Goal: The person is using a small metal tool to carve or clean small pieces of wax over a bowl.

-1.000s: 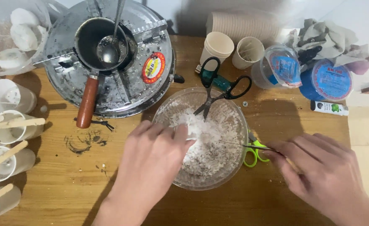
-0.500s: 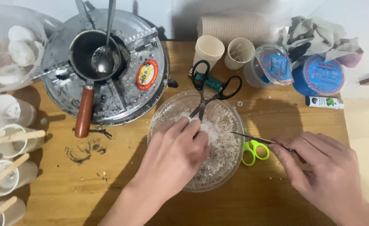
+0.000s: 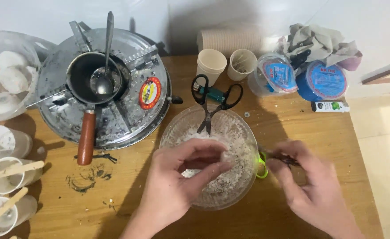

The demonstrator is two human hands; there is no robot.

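Blue-lidded round tubs point(image 3: 325, 80) stand at the tabletop's point(image 3: 128, 194) far edge; the left hand point(image 3: 181, 177) cups white crumbs point(image 3: 230, 137) in the clear glass bowl point(image 3: 170, 132), the right hand point(image 3: 310, 181) pinches green-handled scissors point(image 3: 262, 164).

One view only — a camera worn on the person's head, looking steeply down onto a wooden table point(image 3: 292, 132) from close above. It faces forward toward the white wall point(image 3: 159, 17) along the table's far edge, which fills the top of the frame. The left hand point(image 3: 181, 181) and right hand point(image 3: 312, 186) enter from the bottom edge, nearest the lens, over a clear bowl point(image 3: 243, 132) at mid-frame — no second view shares the scene
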